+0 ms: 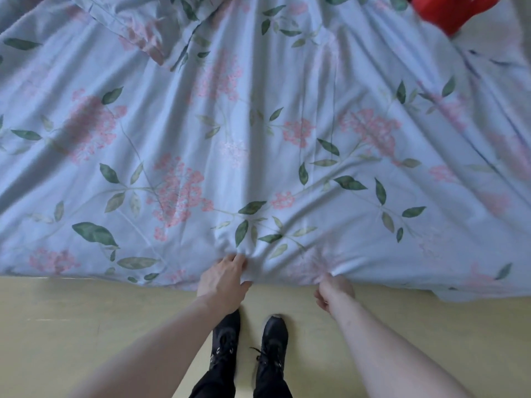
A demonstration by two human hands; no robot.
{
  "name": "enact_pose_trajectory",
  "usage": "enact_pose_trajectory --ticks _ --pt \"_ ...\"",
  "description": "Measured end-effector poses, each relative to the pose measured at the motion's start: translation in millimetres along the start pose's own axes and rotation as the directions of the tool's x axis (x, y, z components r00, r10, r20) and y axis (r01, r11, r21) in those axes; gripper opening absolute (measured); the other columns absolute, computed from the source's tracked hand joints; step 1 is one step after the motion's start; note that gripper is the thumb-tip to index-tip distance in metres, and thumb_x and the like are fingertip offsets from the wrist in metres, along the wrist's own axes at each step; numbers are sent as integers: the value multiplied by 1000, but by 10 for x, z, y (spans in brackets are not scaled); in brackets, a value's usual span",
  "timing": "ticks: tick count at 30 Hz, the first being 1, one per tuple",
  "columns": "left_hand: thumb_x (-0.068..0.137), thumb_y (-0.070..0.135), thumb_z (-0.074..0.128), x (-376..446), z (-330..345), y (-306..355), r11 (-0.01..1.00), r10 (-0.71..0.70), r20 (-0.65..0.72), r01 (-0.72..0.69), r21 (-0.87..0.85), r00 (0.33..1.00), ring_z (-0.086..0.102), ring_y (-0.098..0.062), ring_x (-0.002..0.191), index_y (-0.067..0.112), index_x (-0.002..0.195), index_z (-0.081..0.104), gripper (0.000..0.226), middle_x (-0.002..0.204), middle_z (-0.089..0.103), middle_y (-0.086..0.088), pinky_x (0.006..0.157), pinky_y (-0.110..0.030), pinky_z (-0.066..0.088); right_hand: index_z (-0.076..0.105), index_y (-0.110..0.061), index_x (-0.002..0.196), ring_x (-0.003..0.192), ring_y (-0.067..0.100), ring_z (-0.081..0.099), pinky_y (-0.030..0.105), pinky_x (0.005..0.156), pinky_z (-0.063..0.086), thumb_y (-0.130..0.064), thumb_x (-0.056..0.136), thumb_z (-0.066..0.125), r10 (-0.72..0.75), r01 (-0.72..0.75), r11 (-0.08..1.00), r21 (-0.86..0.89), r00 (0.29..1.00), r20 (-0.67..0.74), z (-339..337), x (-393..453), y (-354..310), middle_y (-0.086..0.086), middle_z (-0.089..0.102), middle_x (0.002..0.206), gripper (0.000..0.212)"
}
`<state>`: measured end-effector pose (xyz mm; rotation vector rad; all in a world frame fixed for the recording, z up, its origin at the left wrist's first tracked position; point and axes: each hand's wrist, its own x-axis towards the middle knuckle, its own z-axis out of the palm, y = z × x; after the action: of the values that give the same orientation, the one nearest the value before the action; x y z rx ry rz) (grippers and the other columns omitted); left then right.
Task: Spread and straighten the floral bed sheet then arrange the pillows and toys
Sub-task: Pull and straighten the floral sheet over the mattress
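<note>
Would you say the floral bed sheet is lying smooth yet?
Not yet: the floral bed sheet is spread but creased, folds fanning from both hands' grip at its near edge.

Bare forearms without sleeves, black trousers point(214, 383), black lace-up shoes point(272, 340), pale scuffed toe on one

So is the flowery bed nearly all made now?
Not yet. Done: the floral sheet is laid across the bed. In hand: the left hand and right hand grip its near edge, and long creases fan out from them. Left: smoothing those creases and the folded-over part at the far left. No pillows or toys can be made out; a blurry red thing sits at the far right corner.
</note>
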<state>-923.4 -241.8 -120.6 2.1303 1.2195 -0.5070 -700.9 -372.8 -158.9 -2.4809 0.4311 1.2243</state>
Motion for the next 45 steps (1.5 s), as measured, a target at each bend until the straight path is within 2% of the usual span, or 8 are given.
enact_pose_trajectory --ticks 5,10,17,24,32,34,38,45 --pt "94 26 57 50 23 7 1000 -9 22 9 18 1000 58 -20 105 29 87 54 9 102 60 12 66 -34 43 52 -9 63 59 25 55 32 54 43 -24 93 56 -266 247 936 -251 963 -43 -307 -207 193 8 60 63 33" --pt "95 23 49 -67 121 146 997 -47 74 42 60 996 54 -19 111 26 92 56 8 109 62 11 67 -32 41 40 -15 58 57 27 48 38 54 37 -26 94 59 -416 405 848 -342 908 42 -729 -325 517 3 49 52 41" --pt "89 33 54 -93 333 865 987 -126 60 119 106 990 54 -18 102 29 89 50 6 109 60 11 67 -32 44 67 -18 77 78 29 70 38 70 57 -35 95 51 -315 431 798 -422 894 318 -1253 53 497 3 73 79 30" --pt "90 42 57 7 587 2410 991 -130 -64 128 -37 990 54 -11 89 34 110 53 21 104 56 18 65 -27 42 62 -16 100 90 33 71 44 85 59 -60 92 52 -271 307 883 -354 951 148 -2764 1195 329 10 73 97 46" --pt "87 43 71 417 1256 3754 989 -149 -47 149 2 988 53 -18 117 32 129 50 48 129 48 10 78 -32 52 74 -11 74 42 20 64 27 41 50 -67 90 52 -149 160 965 -210 986 69 -3681 2222 45 0 69 51 62" --pt "89 40 71 528 1313 3827 986 -162 -109 165 15 981 55 -20 112 29 115 55 32 120 53 8 74 -34 51 78 -22 78 46 16 65 26 41 50 -57 94 50 -203 224 947 -230 973 113 -3625 2319 11 -5 72 58 47" --pt "97 28 61 624 1389 3860 987 -117 -128 129 93 985 56 -19 107 29 89 54 11 105 62 10 66 -32 37 76 -18 98 87 30 72 39 77 59 -29 101 42 -298 341 895 -288 937 185 -3570 2441 4 8 78 90 36" --pt "97 13 54 332 1425 3948 987 -60 -46 66 144 997 55 -18 98 29 91 57 18 94 56 9 66 -31 37 70 -39 66 58 12 55 29 46 36 -48 94 54 -570 593 741 -316 804 171 -4074 2074 379 -6 63 62 34"
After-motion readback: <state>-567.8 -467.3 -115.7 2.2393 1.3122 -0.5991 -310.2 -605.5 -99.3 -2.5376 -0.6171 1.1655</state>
